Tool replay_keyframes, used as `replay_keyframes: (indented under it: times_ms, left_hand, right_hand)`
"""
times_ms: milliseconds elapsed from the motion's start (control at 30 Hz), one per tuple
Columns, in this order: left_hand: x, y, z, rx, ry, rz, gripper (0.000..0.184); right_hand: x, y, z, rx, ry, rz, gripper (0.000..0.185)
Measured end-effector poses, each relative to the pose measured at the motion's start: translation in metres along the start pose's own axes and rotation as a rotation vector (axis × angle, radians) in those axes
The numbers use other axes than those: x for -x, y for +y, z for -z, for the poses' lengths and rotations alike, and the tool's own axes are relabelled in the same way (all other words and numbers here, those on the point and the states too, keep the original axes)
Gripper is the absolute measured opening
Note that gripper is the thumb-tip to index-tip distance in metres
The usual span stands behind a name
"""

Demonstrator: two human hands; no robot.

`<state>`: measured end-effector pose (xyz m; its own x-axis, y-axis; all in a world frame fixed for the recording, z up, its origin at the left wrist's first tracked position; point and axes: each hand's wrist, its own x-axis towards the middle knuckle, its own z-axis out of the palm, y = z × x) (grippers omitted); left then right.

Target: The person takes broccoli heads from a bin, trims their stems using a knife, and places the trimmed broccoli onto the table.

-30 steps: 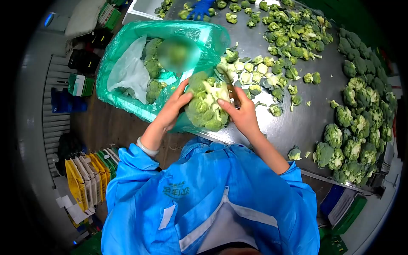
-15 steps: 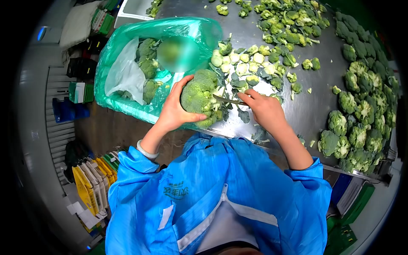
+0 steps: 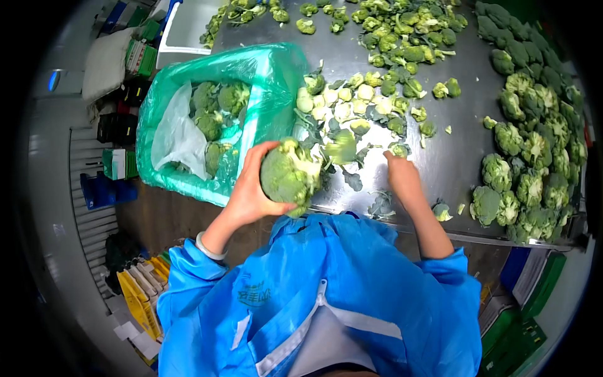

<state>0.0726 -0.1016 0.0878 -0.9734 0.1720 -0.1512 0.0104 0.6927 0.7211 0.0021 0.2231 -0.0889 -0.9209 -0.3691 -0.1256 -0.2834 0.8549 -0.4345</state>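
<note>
My left hand (image 3: pixel 251 191) is wrapped round the side of a large broccoli head (image 3: pixel 287 176), its pale cut side turned to the right. To the right, over the metal table, my right hand (image 3: pixel 404 179) is closed; it held a small knife a moment ago, and the blade cannot be made out now. Between the hands a blurred green broccoli piece (image 3: pixel 342 147) appears in motion above leaf scraps (image 3: pixel 353 180). A floret (image 3: pixel 398 149) shows just beyond my right fingertips. Cut stalks (image 3: pixel 342 95) and trimmings lie in a heap behind.
A crate lined with green plastic (image 3: pixel 276 81) stands at the left, with broccoli heads (image 3: pixel 210 107) and a white sheet (image 3: pixel 182 138) inside. Loose florets (image 3: pixel 408 31) cover the table's far part. Whole broccoli heads (image 3: pixel 527 151) are piled along the right. A white bin (image 3: pixel 191 28) sits behind the crate.
My right hand has drawn away from the broccoli to the right and slightly down. A piece is now loose between the hands. The held head has turned, showing more of its cut side.
</note>
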Motion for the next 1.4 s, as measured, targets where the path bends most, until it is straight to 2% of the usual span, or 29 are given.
replay_keyframes:
  times_ms: [33,67,100,133,200,233,267,333,433,467,500,533,600,667,733,767,833,867,933,1033,1133,1233,1333,1400]
  left_hand:
    - [-0.003,-0.002,0.003,0.033,0.041,0.008,0.109]
    - [-0.005,-0.003,0.005,0.066,0.072,0.015,0.106]
    - [-0.01,-0.008,0.005,0.153,0.087,0.007,0.102]
    - [-0.02,-0.01,0.006,0.39,0.063,0.078,0.099]
    - [-0.022,-0.013,0.004,0.871,-0.02,0.268,0.094]
    - [-0.022,-0.015,0.002,0.958,-0.081,0.275,0.086]
    - [-0.023,-0.013,-0.001,0.979,-0.11,0.301,0.085]
    - [-0.028,-0.007,-0.007,1.021,-0.174,0.343,0.084]
    - [-0.027,-0.009,-0.008,1.132,-0.239,0.323,0.101]
    - [-0.026,-0.011,-0.008,1.168,-0.258,0.317,0.107]
    - [-0.025,-0.013,-0.009,1.12,-0.278,0.29,0.121]
    - [-0.025,-0.013,-0.009,1.098,-0.269,0.29,0.124]
    - [-0.026,-0.006,-0.013,1.062,-0.24,0.29,0.13]
    - [-0.027,-0.001,-0.013,1.148,-0.224,0.364,0.134]
    - [-0.023,-0.012,-0.018,1.182,-0.187,0.436,0.134]
    - [-0.019,-0.014,-0.019,1.213,-0.209,0.425,0.132]
    - [-0.016,-0.021,-0.015,1.176,-0.216,0.369,0.132]
    - [-0.015,-0.024,-0.013,1.16,-0.215,0.338,0.132]
    - [-0.018,-0.023,-0.007,1.105,-0.206,0.33,0.129]
    - [-0.024,-0.023,-0.001,0.982,-0.187,0.291,0.121]
    - [-0.024,-0.019,0.0,0.895,-0.19,0.298,0.117]
    - [-0.023,-0.016,-0.005,0.9,-0.145,0.326,0.111]
    - [-0.02,-0.02,-0.009,0.779,-0.08,0.352,0.105]
    - [-0.014,-0.025,-0.006,0.776,-0.07,0.294,0.094]
  right_hand:
    - [0.022,-0.012,0.004,-0.142,-0.041,0.05,0.021]
    - [0.022,-0.024,0.011,-0.52,-0.13,-0.063,0.028]
    - [0.021,-0.034,0.01,-0.565,0.016,-0.016,0.03]
    - [0.016,-0.044,0.015,-0.601,0.166,0.04,0.033]
    - [0.007,-0.069,0.038,-0.872,0.141,0.026,0.041]
    - [0.005,-0.083,0.057,-1.01,0.124,0.014,0.045]
    - [0.006,-0.093,0.076,-1.023,0.055,0.075,0.055]
    - [0.001,-0.111,0.089,-1.072,-0.044,0.175,0.058]
    - [-0.013,-0.107,0.073,-0.983,0.024,0.351,0.059]
    - [-0.013,-0.105,0.073,-1.056,-0.006,0.257,0.058]
    - [-0.009,-0.108,0.079,-1.131,-0.035,0.159,0.058]
    - [-0.007,-0.11,0.082,-1.205,-0.064,0.058,0.058]
    - [-0.004,-0.117,0.068,-1.252,0.053,0.064,0.058]
    - [0.002,-0.114,0.073,-1.265,-0.1,-0.037,0.058]
    - [0.004,-0.108,0.085,-1.241,-0.305,-0.105,0.054]
    - [0.003,-0.098,0.091,-1.169,-0.267,0.026,0.05]
    - [-0.002,-0.08,0.083,-0.779,0.221,0.443,0.031]
    - [-0.001,-0.068,0.088,-0.534,0.221,0.488,0.025]
    - [0.002,-0.059,0.099,-0.184,0.158,0.555,0.028]
    - [0.002,-0.065,0.104,0.048,0.038,0.527,0.04]
    - [0.0,-0.069,0.102,0.073,-0.013,0.543,0.037]
    - [0.004,-0.073,0.086,0.127,0.146,0.501,0.026]
    - [0.003,-0.031,0.019,0.395,0.043,0.064,0.018]
    - [0.008,-0.006,0.025,0.271,-0.022,0.002,0.017]
